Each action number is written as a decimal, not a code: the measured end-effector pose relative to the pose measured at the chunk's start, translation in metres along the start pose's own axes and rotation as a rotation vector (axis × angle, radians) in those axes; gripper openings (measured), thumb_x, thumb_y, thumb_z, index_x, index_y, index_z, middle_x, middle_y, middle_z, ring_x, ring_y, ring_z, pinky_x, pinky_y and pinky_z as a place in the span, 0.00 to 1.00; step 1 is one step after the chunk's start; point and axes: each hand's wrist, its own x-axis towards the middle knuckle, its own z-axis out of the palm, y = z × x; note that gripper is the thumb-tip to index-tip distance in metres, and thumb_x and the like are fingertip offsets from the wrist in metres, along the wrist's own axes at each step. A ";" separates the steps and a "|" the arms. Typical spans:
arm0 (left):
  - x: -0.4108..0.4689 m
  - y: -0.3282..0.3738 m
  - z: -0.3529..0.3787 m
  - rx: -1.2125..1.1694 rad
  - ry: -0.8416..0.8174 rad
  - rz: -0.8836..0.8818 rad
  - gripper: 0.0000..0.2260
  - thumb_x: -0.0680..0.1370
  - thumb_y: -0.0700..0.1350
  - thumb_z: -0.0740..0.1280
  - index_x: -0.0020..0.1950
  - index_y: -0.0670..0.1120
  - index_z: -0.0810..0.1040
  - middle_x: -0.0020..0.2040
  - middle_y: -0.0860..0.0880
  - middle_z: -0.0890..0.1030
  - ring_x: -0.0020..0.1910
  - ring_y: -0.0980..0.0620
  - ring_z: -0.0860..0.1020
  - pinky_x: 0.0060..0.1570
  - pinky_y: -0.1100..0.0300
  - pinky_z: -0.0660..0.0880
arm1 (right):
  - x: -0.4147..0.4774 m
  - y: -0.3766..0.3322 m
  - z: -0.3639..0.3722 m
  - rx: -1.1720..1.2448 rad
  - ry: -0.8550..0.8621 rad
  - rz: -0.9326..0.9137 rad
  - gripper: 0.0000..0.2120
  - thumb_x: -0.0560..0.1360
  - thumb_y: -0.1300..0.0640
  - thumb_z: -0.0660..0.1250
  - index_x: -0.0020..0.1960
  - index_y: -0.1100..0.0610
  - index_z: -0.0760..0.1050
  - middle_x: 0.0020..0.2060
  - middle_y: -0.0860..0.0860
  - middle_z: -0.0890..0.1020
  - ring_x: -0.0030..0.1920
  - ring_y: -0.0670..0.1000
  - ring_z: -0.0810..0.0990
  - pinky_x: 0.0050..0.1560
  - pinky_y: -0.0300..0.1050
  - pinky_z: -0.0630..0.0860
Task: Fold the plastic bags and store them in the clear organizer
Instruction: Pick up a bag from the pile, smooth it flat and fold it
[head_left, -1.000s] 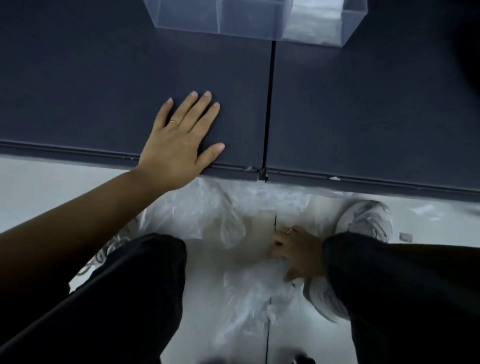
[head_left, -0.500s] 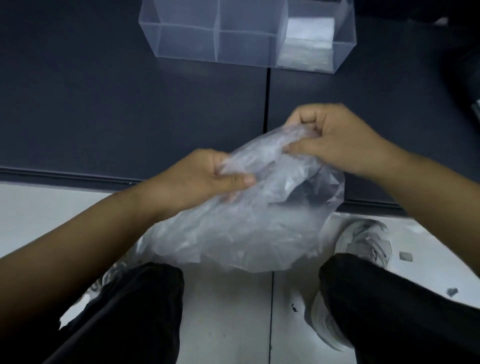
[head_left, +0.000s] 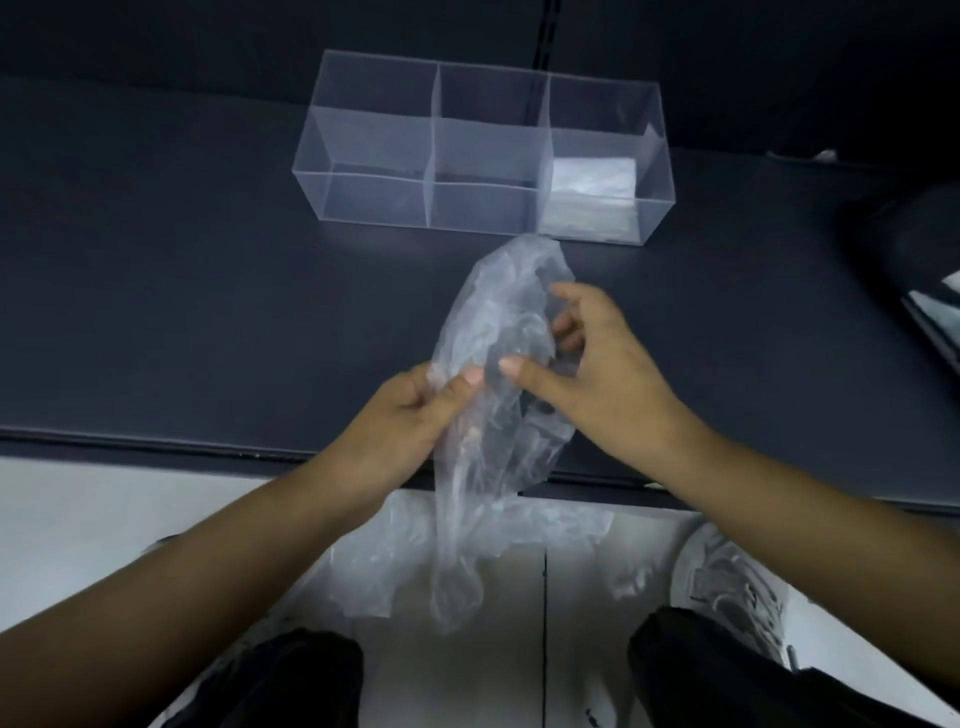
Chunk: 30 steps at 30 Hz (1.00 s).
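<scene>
Left hand (head_left: 410, 415): grip clamped on the plastic bag (head_left: 498, 322), with the thumb and fingers pinching its left edge. Right hand (head_left: 597, 374): grip closed on the bag's right side, thumb and curled fingers on the film. The bag is crumpled and held upright above the near edge of the dark tabletop (head_left: 182, 312), its tail hanging toward the floor (head_left: 78, 519). The clear organizer (head_left: 374, 156) stands on the far side of the tabletop. It has three compartments, and folded bags (head_left: 592, 182) lie in the right one. Loose bags (head_left: 545, 525) lie on the floor below.

I see the organizer (head_left: 374, 202) on the desk (head_left: 182, 322) behind the bag (head_left: 498, 322), folded bags (head_left: 592, 192) in its right compartment, loose bags (head_left: 566, 525) on the floor (head_left: 104, 519) below.
</scene>
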 end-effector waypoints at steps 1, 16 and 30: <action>-0.001 0.001 0.003 -0.010 -0.001 0.006 0.19 0.75 0.59 0.62 0.57 0.49 0.80 0.49 0.52 0.85 0.48 0.55 0.83 0.44 0.64 0.79 | 0.006 0.002 0.003 -0.002 0.009 0.021 0.32 0.67 0.38 0.71 0.66 0.49 0.67 0.48 0.43 0.74 0.48 0.42 0.75 0.49 0.36 0.72; 0.020 -0.010 -0.048 -0.384 0.604 -0.011 0.12 0.76 0.50 0.69 0.36 0.46 0.77 0.34 0.49 0.82 0.35 0.51 0.80 0.39 0.58 0.80 | 0.027 0.024 -0.058 0.645 0.323 0.124 0.13 0.80 0.62 0.60 0.38 0.53 0.72 0.30 0.43 0.78 0.34 0.43 0.75 0.40 0.38 0.73; 0.035 0.019 -0.023 0.866 0.147 0.747 0.10 0.73 0.49 0.72 0.54 0.52 0.83 0.65 0.56 0.72 0.70 0.53 0.65 0.69 0.63 0.50 | 0.023 0.020 -0.053 0.636 0.253 0.147 0.10 0.80 0.56 0.62 0.41 0.53 0.75 0.30 0.46 0.78 0.31 0.44 0.76 0.34 0.38 0.76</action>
